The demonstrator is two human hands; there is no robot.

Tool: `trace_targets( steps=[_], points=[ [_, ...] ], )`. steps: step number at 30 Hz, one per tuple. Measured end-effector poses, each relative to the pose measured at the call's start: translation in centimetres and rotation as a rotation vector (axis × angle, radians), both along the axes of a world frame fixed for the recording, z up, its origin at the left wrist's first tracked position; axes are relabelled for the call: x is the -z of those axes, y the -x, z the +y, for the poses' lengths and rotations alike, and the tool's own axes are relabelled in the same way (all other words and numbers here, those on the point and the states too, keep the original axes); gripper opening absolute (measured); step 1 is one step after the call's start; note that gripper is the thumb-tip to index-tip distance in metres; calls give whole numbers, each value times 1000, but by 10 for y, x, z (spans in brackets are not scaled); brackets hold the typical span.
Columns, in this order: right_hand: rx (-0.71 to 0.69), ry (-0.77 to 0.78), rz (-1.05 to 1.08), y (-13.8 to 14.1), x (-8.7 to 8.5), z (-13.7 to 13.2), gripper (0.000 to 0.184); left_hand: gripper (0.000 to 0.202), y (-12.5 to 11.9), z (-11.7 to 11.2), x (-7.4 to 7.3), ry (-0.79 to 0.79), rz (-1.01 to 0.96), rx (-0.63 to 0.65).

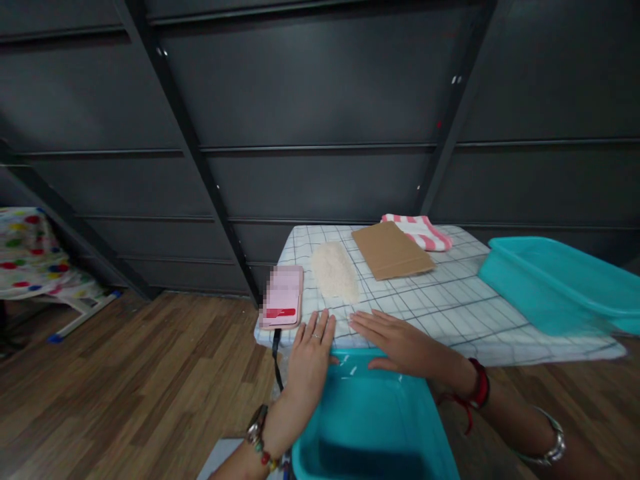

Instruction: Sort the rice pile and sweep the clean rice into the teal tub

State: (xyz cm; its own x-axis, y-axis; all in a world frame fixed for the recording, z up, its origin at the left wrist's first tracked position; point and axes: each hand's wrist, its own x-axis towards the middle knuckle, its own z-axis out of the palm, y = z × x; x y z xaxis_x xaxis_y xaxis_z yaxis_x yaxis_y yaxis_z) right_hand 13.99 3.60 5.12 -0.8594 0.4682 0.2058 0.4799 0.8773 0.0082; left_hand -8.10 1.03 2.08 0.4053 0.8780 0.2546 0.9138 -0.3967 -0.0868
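Here, the grain heap [334, 270] lies beyond the nearer tub [373, 407]; at its far rim, left hand [311, 350] and right hand [400, 339] extend flat, grip empty. Hasty sweeping could scatter grains beside it.

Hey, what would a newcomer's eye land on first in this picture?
Probably the bright turquoise tub in front of the person, with a second turquoise tub at the right end of the checked cloth. The left hand and right hand, open, reach over the nearer tub's far edge. Beyond them, a pale grainy heap lies on the cloth.
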Motion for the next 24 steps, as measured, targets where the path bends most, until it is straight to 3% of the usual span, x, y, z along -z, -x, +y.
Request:
trace_targets(
  steps=[8,17,24],
  points=[
    [48,-103,-86,-6,7,-1,49,61,2,4,-3,61,14,19],
    [45,-91,-44,-6,7,-2,52,56,0,-1,-7,52,12,-5],
    [9,-61,-85,-6,-1,3,58,55,-2,2,-17,136,44,-14]
  ],
)
